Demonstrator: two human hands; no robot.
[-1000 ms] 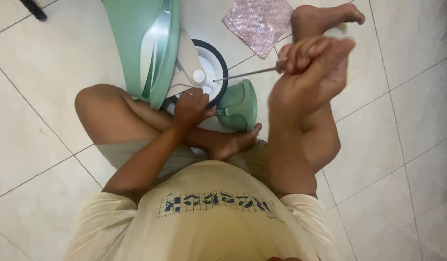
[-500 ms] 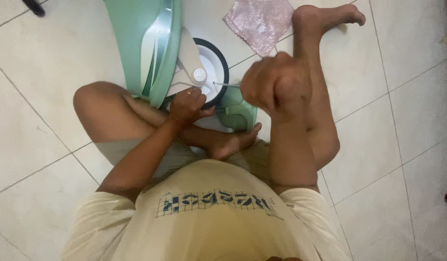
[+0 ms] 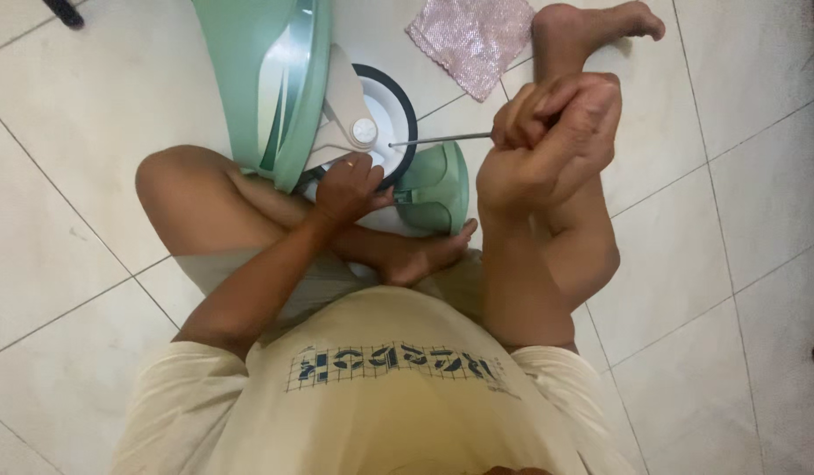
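Steel rod (image 3: 438,139), thin and stiff, pinched at its end by the right hand (image 3: 548,141); left hand (image 3: 347,189) grips the wheel (image 3: 391,119), steadying it.

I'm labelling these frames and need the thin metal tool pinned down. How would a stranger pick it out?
Start at the mint-green ride-on toy at top and find its white wheel. A thin grey metal rod runs from the wheel's face to the raised right hand. It is the only straight, shiny, wire-thin thing here.
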